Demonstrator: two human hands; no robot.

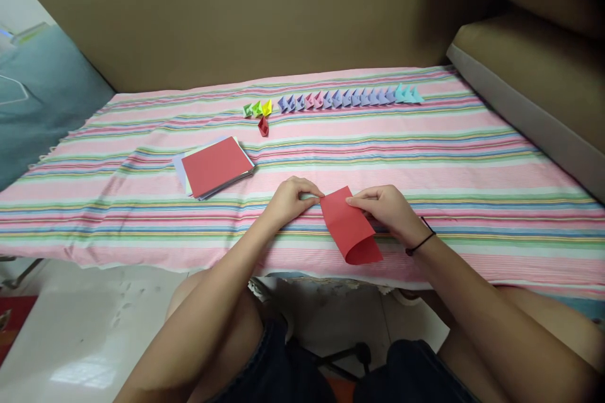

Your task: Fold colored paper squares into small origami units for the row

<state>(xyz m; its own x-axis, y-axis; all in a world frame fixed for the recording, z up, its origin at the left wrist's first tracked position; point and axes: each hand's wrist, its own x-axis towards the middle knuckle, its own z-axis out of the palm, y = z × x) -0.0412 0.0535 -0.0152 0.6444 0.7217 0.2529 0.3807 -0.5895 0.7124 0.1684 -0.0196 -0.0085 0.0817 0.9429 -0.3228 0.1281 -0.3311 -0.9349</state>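
A sheet of red paper (347, 220) hangs between my hands over the front part of the striped cloth, its near end curled under. My left hand (293, 200) pinches the sheet's far left corner between thumb and fingers. On the other side, my right hand (385, 204) grips the right edge, thumb on top and fingers partly hidden beneath; a dark band circles that wrist. To the left lies a stack of coloured paper (217, 167) with a red sheet on top. Beyond it sits a small folded red paper piece (263, 126).
A long row of folded paper pieces (347, 99) in purple, pink and light blue runs along the back of the striped cloth (302, 157). Green and yellow pieces (258, 108) stand left of it. A brown padded backrest (259, 19) rises behind; brown cushions (534, 75) bound the right side.
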